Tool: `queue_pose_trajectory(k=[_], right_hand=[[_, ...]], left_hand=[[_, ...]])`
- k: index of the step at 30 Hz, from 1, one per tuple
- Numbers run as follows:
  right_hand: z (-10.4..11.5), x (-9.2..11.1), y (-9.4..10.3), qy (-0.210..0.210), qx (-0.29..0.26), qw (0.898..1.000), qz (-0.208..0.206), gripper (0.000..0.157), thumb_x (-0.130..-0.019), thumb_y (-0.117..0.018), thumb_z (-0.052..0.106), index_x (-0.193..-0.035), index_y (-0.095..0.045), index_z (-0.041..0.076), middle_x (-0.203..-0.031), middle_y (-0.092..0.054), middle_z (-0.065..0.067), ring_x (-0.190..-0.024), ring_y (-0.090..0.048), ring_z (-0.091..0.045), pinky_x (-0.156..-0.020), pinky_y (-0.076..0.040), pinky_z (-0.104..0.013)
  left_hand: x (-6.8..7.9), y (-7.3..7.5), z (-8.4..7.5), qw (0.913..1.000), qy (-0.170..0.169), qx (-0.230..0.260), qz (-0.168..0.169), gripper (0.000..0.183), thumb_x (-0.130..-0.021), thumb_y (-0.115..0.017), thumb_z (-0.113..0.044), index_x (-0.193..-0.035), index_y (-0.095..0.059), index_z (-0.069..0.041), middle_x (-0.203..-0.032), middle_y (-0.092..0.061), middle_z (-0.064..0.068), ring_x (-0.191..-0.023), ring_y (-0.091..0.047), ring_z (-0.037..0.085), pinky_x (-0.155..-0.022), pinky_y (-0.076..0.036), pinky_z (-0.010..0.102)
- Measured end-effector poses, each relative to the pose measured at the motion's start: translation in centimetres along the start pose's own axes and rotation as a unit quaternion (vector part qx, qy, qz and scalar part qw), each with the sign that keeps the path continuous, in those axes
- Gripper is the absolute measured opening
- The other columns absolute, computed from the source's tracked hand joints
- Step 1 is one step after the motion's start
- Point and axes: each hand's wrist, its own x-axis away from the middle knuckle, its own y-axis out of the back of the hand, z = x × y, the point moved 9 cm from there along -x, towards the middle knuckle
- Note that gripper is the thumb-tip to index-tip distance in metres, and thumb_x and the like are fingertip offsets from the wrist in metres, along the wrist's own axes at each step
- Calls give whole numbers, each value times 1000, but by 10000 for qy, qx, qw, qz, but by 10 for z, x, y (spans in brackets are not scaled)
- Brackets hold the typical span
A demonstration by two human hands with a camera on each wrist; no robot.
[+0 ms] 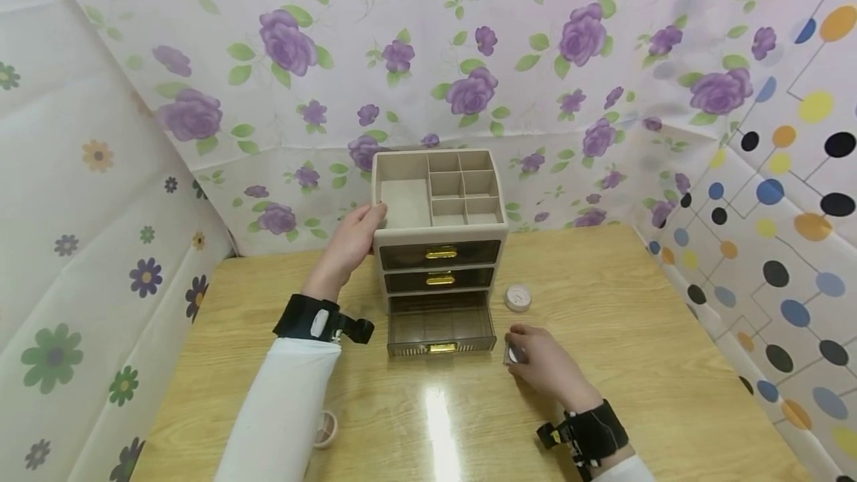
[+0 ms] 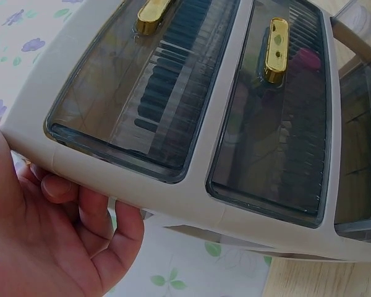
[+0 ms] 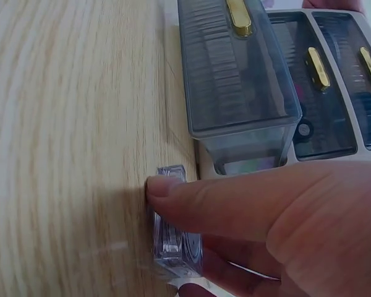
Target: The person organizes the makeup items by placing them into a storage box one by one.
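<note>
Drawer unit (image 1: 442, 232) on table (image 1: 602, 288), cloth (image 1: 415, 95) behind; right, one container (image 1: 518, 297) with case (image 3: 170, 241) before it; front-left, second container (image 1: 326, 430).

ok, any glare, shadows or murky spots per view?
Head: white glare streak on the table, in front of the open drawer; left wrist: dark drawer fronts, insides hard to read; right wrist: soft shadow on the table beside the small clear box.

Beige organizer (image 1: 438, 233) — gold handles (image 1: 441, 252); purple-flowered backdrop (image 1: 415, 103) — wood-grain table (image 1: 596, 296).
</note>
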Motion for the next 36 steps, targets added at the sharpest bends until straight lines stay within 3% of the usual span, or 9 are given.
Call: queue_pose_trajectory(k=[7, 14, 20, 27, 30, 36], right_hand=[[1, 3, 4, 90, -161, 9998, -90, 51, -90, -85, 7, -137, -68, -4, -138, -67, -22, -129, -62, -42, -111, -46, -57], [-3, 3, 7, -48, -369, 9993, -77, 57, -95, -81, 10, -145, -60, -5, -142, -64, -23, -132, -60, -42, -113, -44, -58], [-7, 6, 19, -114, -474, 9984, -273, 64, -92, -84, 12, -147, -57, -8, -141, -64, -27, -128, -62, -44, -109, -48, -60], [-4, 4, 43, -240, -972, 9928, -661, 62, -95, -84, 20, -145, -60, -7, -131, -70, -26, -102, -75, -34, -87, -62, -45], [0, 4, 52, -303, -1311, 9880, -759, 60, -96, -84, 28, -143, -63, -4, -132, -71, -23, -100, -75, -30, -84, -63, -40], [23, 2, 68, -125, -1426, 9853, -935, 59, -95, -85, 35, -140, -68, 1, -132, -72, -17, -99, -75, -24, -82, -62, -34]], left_hand=[[1, 0, -2, 10000, -71, 11, -22, 61, -113, -39, -55, -142, -59, -5, -134, -60, 19, -120, -60, 35, -101, -51, 54], [0, 1, -2, 10000, -67, -4, -1, 62, -113, -39, -55, -141, -60, -4, -133, -59, 21, -119, -60, 36, -102, -50, 54], [1, 1, -2, 10000, -44, 25, -43, 60, -113, -40, -54, -137, -61, -4, -129, -61, 19, -115, -61, 33, -100, -51, 51], [1, 2, -3, 9999, -91, 37, -116, 58, -113, -40, -54, -134, -63, -4, -126, -61, 19, -111, -62, 34, -96, -52, 51], [0, 1, -3, 9998, -117, 81, -100, 57, -113, -40, -54, -135, -63, -6, -127, -61, 18, -112, -62, 33, -95, -52, 51], [0, 0, 0, 9999, -110, 76, -54, 59, -114, -40, -54, -142, -60, -6, -132, -61, 18, -116, -62, 34, -97, -52, 51]])
